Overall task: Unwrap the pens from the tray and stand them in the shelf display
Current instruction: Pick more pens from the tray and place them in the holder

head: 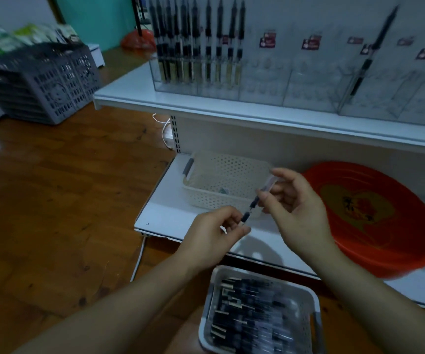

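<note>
**Fingers pinching both ends of one pen, wrapper coming off**

Fingers of left hand [216, 227] pinch the dark lower end of the pen [253, 203]; right hand [292, 198] pinches the clear wrapper [269, 183] at the upper end. Judged: opposed grips let the sleeve slide off. Held above the white basket [221, 198], probably for discarded wrappers. Tray [260, 312] of wrapped pens sits below, in reach. Shelf display [257, 80] stands above, left compartments filled.

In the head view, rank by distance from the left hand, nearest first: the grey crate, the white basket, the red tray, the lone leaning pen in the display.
1. White basket, just beyond the left hand, lower shelf.
2. Red tray, right, lower shelf.
3. Grey crate, far left on the floor.
4. Leaning pen, upper right in the display.
</note>
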`<act>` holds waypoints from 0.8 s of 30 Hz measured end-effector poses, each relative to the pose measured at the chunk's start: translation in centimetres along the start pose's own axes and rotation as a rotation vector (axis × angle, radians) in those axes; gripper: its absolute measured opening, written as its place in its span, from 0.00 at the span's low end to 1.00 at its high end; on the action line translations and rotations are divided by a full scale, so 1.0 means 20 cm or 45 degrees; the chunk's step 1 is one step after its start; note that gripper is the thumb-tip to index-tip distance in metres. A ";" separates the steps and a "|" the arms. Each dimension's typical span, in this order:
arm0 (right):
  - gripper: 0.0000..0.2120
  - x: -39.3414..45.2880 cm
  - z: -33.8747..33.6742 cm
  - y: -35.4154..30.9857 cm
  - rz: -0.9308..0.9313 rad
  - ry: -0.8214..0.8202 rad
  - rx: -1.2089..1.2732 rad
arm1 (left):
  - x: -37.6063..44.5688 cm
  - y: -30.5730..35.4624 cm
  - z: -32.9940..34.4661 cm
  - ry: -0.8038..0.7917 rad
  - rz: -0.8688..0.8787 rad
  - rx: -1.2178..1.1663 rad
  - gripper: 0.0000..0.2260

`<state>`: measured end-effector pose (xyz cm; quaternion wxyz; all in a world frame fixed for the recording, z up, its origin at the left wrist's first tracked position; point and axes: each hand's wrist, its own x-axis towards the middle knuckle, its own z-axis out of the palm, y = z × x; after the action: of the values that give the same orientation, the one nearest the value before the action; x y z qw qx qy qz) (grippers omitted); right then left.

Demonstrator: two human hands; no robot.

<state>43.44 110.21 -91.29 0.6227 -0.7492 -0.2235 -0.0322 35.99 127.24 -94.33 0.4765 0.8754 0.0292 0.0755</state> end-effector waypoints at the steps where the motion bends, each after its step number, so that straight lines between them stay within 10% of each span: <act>1: 0.22 0.03 0.01 -0.04 -0.043 0.026 -0.008 | 0.02 0.03 -0.03 0.035 0.027 -0.001 0.06; 17: 0.16 0.62 0.10 -0.85 -0.665 0.365 -0.030 | 0.36 0.54 -0.70 0.897 0.394 0.028 0.06; 24: 0.14 0.86 0.26 -1.01 -0.729 0.348 -0.142 | 0.54 0.52 -0.92 0.962 0.105 0.270 0.27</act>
<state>50.15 122.69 -68.24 0.5706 -0.6776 -0.3373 -0.3187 43.56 138.27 -74.67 0.3356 0.8309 0.1750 0.4079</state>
